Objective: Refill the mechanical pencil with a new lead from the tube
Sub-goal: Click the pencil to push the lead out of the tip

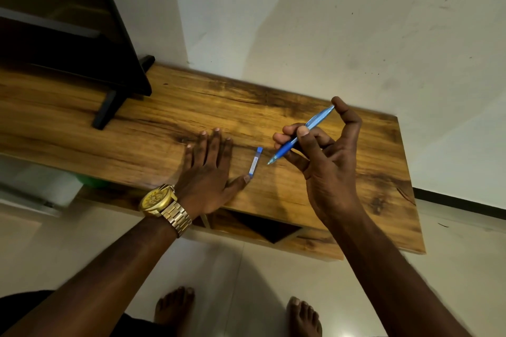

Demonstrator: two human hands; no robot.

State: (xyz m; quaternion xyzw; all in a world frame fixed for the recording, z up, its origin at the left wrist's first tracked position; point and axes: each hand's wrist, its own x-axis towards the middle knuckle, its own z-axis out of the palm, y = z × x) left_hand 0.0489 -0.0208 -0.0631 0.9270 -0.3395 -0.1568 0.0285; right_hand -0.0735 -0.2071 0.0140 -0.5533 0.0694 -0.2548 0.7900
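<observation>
A blue mechanical pencil [315,123] is held in my right hand [325,156] above the wooden table [137,128], its tip pointing down-left and my index finger resting on its rear end. The small lead tube [255,160], clear with a blue cap, lies flat on the table just left of the pencil tip. My left hand [210,169] lies palm down with fingers spread beside the tube, its thumb tip touching the tube's near end.
A dark TV on a black stand [109,107] occupies the table's back left. A white wall runs behind the table. The table's right edge [408,172] is close to my right hand. My bare feet stand on the tiled floor below.
</observation>
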